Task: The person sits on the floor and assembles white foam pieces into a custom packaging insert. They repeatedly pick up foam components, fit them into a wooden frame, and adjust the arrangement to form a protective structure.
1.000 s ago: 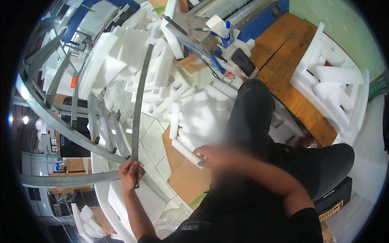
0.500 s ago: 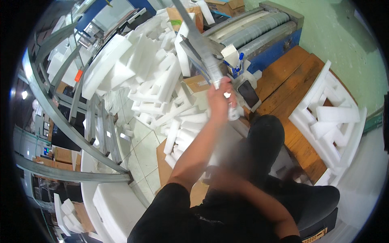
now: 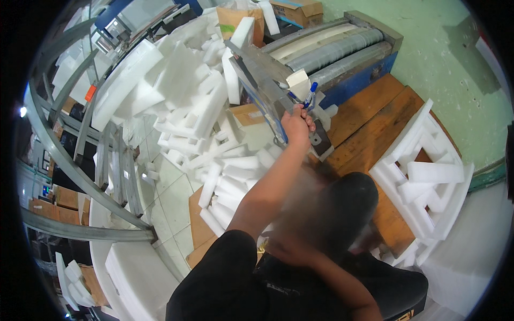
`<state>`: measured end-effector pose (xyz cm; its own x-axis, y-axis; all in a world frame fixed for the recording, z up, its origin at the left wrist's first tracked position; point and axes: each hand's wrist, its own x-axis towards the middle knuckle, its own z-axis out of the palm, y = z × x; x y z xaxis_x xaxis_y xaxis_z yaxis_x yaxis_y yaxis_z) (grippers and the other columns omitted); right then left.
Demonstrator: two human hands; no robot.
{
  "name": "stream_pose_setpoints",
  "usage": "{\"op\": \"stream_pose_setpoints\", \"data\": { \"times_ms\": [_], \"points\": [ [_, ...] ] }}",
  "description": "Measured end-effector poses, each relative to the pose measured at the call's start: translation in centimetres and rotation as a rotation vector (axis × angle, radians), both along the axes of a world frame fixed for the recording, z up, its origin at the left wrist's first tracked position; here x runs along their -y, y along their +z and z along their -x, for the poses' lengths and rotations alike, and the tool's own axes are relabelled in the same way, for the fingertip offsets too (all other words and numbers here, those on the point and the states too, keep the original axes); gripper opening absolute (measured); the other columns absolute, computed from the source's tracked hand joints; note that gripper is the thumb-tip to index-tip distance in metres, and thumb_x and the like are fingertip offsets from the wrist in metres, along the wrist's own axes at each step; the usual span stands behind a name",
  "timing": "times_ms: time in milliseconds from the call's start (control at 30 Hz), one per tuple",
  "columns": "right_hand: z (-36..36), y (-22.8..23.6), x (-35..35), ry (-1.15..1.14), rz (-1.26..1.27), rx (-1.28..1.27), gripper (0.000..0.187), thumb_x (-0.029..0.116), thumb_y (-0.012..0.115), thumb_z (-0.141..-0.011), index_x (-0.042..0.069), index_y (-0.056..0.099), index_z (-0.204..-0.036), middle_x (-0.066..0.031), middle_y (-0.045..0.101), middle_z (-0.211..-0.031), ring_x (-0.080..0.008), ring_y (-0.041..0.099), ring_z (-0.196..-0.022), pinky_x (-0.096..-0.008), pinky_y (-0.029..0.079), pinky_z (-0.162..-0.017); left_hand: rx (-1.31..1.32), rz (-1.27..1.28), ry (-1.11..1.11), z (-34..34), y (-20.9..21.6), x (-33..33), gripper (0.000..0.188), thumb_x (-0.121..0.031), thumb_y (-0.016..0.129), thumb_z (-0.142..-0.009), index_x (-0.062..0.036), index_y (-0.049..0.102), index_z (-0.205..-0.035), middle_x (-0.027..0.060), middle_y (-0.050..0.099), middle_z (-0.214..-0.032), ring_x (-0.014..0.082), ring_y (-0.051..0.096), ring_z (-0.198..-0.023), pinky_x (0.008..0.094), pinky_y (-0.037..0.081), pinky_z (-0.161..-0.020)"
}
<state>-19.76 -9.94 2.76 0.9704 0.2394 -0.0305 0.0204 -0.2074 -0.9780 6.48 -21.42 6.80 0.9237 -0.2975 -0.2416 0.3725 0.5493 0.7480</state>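
Observation:
My left hand (image 3: pixel 297 127) is stretched forward with its fingers curled, right beside a holder with blue pens (image 3: pixel 311 95) and a small white box (image 3: pixel 298 84). What it grips, if anything, is hidden by the fingers. Just below it lies a dark, phone-like object (image 3: pixel 322 140), partly covered by the hand. To its left leans a grey, partly see-through panel (image 3: pixel 262 80). My right hand (image 3: pixel 289 249) is low over my lap; its fingers are blurred and partly hidden, so I cannot see what it touches.
White foam pieces (image 3: pixel 184 107) are heaped at the left. More foam frames (image 3: pixel 423 176) rest by the wooden boards (image 3: pixel 369 128) at the right. A blue machine with rollers (image 3: pixel 342 51) stands at the back; a curved metal frame (image 3: pixel 80 176) rises at far left.
The long grey strip with a whitish handle that my left hand held upright no longer shows. My left hand remains by the pens. The whole view has shifted slightly.

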Motion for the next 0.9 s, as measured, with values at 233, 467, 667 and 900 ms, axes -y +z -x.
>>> {"op": "stream_pose_setpoints", "data": {
  "times_ms": [233, 467, 667, 900],
  "points": [
    [-0.3, -0.7, -0.8, -0.075, -0.033, 0.151, 0.043, 0.024, 0.068, -0.098, 0.005, 0.059, -0.135, -0.0176, 0.067, -0.105, -0.0294, 0.067, -0.084, -0.0416, 0.055, -0.076, 0.069, -0.034, -0.032, -2.8, -1.8, -0.9, 0.019, -0.021, 0.052, -0.106, -0.0021, 0.056, -0.108, 0.0074, 0.056, -0.079, 0.0209, 0.057, -0.061, 0.039, 0.05, -0.053],
    [3.8, 3.7, 4.5, -0.16, -0.138, 0.087, 0.041, 0.025, 0.069, -0.098, 0.003, 0.061, -0.131, -0.0166, 0.066, -0.102, -0.029, 0.066, -0.084, -0.0417, 0.055, -0.077, 0.161, -0.088, -0.354, -3.4, -4.6, -4.0, 0.061, -0.055, 0.053, -0.103, -0.0006, 0.048, -0.129, 0.0147, 0.064, -0.12, 0.0279, 0.062, -0.113, 0.0482, 0.049, -0.1],
    [14.3, 6.7, 18.0, -0.798, 0.381, -0.06, 0.041, 0.026, 0.07, -0.095, 0.005, 0.064, -0.129, -0.0196, 0.07, -0.116, -0.0332, 0.07, -0.104, -0.0458, 0.055, -0.093, 0.274, -0.247, -0.281, 5.0, -3.9, -9.5, 0.031, -0.038, 0.061, -0.102, -0.0082, 0.059, -0.111, 0.0001, 0.05, -0.09, 0.0167, 0.049, -0.082, 0.0354, 0.044, -0.081],
    [20.4, -0.3, 32.7, -1.449, 0.165, -0.42, 0.065, 0.039, 0.074, -0.089, -0.007, 0.06, -0.132, -0.0224, 0.072, -0.108, -0.0267, 0.072, -0.09, -0.037, 0.058, -0.084, 1.014, -0.504, -0.839, 12.7, 2.9, 2.9, 0.03, -0.017, 0.07, -0.096, -0.0007, 0.062, -0.119, 0.0093, 0.065, -0.106, 0.0149, 0.061, -0.1, 0.0277, 0.048, -0.089]
  ]
}}
